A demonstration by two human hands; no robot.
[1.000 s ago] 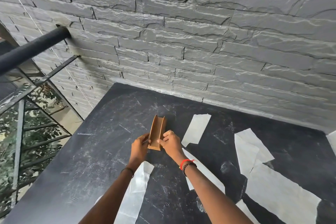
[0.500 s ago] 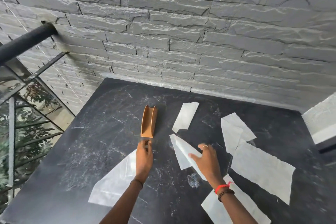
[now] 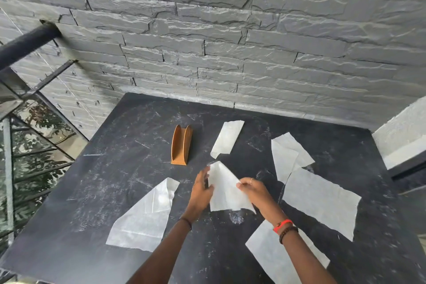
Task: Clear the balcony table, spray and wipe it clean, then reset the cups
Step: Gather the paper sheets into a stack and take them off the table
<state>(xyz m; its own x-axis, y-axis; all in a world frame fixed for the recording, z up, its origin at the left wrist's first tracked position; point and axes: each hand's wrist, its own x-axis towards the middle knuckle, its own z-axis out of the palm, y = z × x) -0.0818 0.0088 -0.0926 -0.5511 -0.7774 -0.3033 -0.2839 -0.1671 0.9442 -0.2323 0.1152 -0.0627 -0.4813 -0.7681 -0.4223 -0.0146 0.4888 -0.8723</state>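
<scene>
A black scuffed table (image 3: 115,182) fills the lower view. Several torn white tissue pieces lie on it. My left hand (image 3: 201,193) and my right hand (image 3: 254,191) both grip one tissue piece (image 3: 224,189) lifted near the table's middle. A brown napkin holder (image 3: 181,145) stands empty just beyond my left hand. Other pieces: a narrow strip (image 3: 227,138) behind my hands, a big sheet (image 3: 145,217) at the front left, two overlapping sheets (image 3: 318,196) at the right, one sheet (image 3: 272,251) under my right forearm. No cups are in view.
A grey stone wall (image 3: 230,53) backs the table. A black railing (image 3: 25,46) with glass panels runs along the left edge, with foliage below. A white ledge (image 3: 401,136) sits at the far right.
Both hands let go of the napkin holder, which now stands on the table. My right hand picked up a tissue piece, and my left hand joined it on the same piece.
</scene>
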